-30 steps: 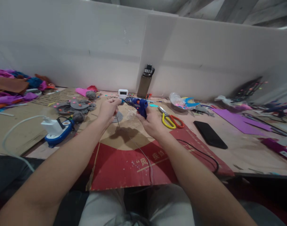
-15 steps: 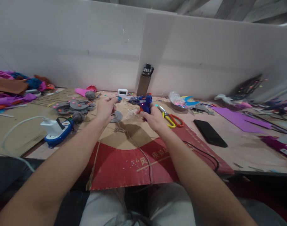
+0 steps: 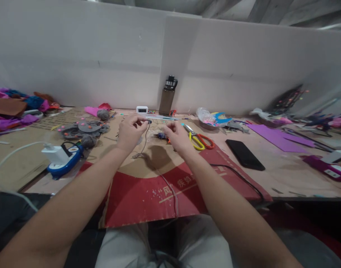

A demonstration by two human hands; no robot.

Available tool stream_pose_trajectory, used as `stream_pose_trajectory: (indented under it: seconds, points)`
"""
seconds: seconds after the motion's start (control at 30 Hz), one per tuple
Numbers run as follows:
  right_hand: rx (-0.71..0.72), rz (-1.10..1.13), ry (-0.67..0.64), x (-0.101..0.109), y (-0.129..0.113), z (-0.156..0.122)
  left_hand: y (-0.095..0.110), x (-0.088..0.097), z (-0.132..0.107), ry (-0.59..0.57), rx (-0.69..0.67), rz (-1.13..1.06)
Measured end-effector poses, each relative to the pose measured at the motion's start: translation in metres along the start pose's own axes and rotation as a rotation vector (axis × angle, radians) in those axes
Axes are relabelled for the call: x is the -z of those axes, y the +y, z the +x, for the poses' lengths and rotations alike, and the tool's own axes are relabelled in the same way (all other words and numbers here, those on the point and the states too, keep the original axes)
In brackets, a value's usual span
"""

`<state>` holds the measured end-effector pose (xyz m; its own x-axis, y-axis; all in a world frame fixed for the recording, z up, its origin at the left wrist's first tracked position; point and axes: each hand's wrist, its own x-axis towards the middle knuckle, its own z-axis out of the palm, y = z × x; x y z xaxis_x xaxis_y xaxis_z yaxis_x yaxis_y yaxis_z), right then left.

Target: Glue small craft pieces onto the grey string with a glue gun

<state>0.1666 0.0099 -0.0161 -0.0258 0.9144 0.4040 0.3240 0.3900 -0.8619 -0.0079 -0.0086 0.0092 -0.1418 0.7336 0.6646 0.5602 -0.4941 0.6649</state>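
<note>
My left hand (image 3: 132, 132) pinches a small dark grey piece (image 3: 149, 121) between thumb and fingertips, above the cardboard. From it a strand of grey yarn (image 3: 145, 139) hangs down and trails across the cardboard (image 3: 136, 201) toward my lap. Opposite it is my right hand (image 3: 178, 137), fingers loosely curled and a little apart, with nothing visible in them. A blue glue gun (image 3: 160, 136) lies on the cardboard just beyond that hand, which hides part of it. A grey disc (image 3: 139, 140) lies partly hidden behind my left hand.
Yellow-and-orange scissors (image 3: 199, 139) and a black phone (image 3: 244, 154) lie to the right. A brown bottle (image 3: 167, 97) and a white clock (image 3: 142, 109) stand at the back. At left are a blue power strip (image 3: 65, 163), grey felt pieces (image 3: 86, 128) and a grey yarn ball (image 3: 88, 141).
My right hand has let go of the glue gun, which now lies on the cardboard. My left hand has moved slightly right with the small grey piece, and the view has shifted slightly.
</note>
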Motion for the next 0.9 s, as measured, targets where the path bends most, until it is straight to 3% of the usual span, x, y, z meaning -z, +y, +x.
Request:
stream_pose_trajectory:
  seconds: [0.13, 0.23, 0.33, 0.63, 0.9]
  points:
    - [-0.043, 0.485, -0.145, -0.023, -0.018, -0.01, 0.0, -0.007, -0.005, -0.056, -0.067, 0.022]
    - [-0.122, 0.589, -0.173, -0.027, -0.02, -0.013, -0.001, -0.011, -0.008, -0.078, -0.036, -0.004]
    - [-0.135, 0.527, -0.135, -0.024, -0.019, -0.013, 0.002, -0.013, -0.009, -0.109, 0.037, -0.09]
    - [0.028, 0.226, -0.023, -0.02, -0.016, -0.01, 0.015, -0.014, -0.011, -0.128, 0.185, -0.225]
    - [0.072, 0.108, 0.01, -0.021, -0.017, -0.012, 0.004, -0.019, -0.009, -0.096, 0.268, -0.442]
